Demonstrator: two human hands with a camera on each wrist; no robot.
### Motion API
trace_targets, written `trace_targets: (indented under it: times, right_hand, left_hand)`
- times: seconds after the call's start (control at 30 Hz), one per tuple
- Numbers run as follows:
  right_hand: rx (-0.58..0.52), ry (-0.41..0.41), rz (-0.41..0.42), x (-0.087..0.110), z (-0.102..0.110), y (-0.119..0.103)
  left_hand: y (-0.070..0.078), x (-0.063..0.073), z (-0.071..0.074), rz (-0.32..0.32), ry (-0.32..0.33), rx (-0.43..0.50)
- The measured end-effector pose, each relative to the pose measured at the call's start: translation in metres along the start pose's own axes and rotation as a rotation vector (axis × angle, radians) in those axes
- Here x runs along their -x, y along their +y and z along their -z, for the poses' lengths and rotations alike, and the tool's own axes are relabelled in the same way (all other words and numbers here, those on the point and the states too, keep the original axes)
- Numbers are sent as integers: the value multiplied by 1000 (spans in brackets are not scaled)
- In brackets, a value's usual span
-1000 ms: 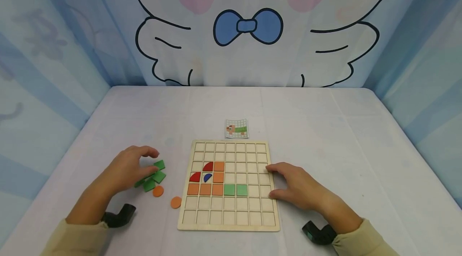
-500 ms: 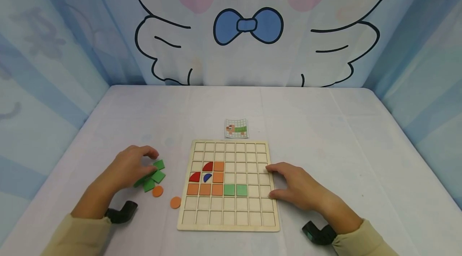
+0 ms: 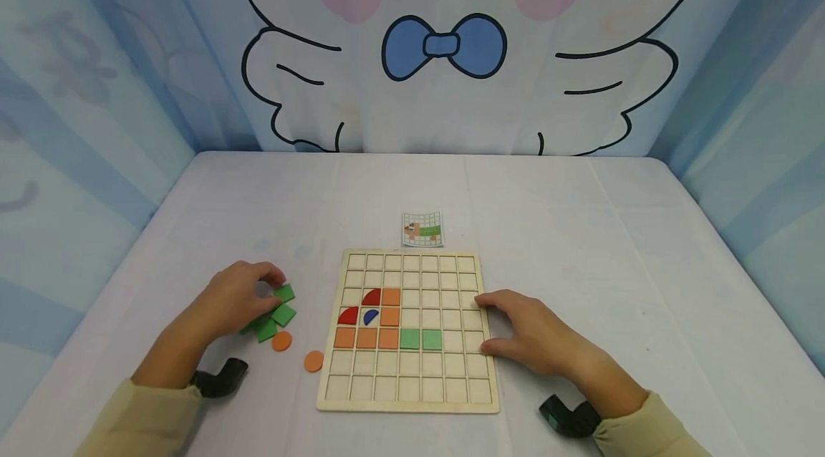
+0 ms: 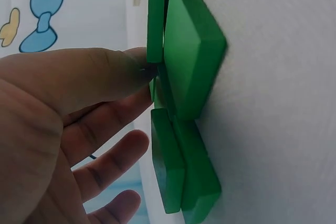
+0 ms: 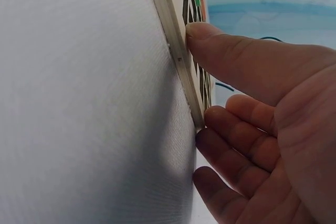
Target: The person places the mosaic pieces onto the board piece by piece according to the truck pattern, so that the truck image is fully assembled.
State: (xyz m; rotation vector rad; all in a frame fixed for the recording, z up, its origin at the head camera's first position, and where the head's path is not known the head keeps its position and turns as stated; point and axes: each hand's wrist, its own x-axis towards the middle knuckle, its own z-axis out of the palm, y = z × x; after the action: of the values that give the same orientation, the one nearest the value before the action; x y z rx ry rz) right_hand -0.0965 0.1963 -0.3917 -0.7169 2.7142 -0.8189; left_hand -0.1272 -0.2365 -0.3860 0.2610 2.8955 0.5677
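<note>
At the left of the head view my left hand [image 3: 235, 299] is over a small heap of green square tiles [image 3: 266, 330]. Its thumb and index finger close on the edges of one green tile [image 3: 284, 292], while the other fingers stay loose in the left wrist view. My right hand [image 3: 538, 332] rests at the right edge of the wooden grid board [image 3: 412, 403], thumb and fingertips touching it. The board bears several orange squares [image 3: 366, 338], two red quarter-circles [image 3: 371, 297], a blue half-circle piece [image 3: 370, 317] and two green squares [image 3: 421, 339].
Two orange discs [image 3: 314, 362] lie between the heap and the board, one beside the heap. A small picture card [image 3: 422, 230] lies behind the board. The white-covered table [image 3: 612, 242] ends at a printed curtain [image 3: 445, 113].
My left thumb and index finger have drawn closer together around the green tile at the heap's far side. The right hand and the board have stayed where they were.
</note>
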Motion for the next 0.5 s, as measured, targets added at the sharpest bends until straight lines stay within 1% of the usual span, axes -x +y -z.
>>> trace_targets:
  times: [0.27,0.5]
  right_hand:
    - [-1,-2,-2,0,0,0]
    - [-8,-3,0,0,0,-1]
  left_hand:
    - [0,-1,-2,4,1,0]
    - [2,-3,-2,30,-3,1]
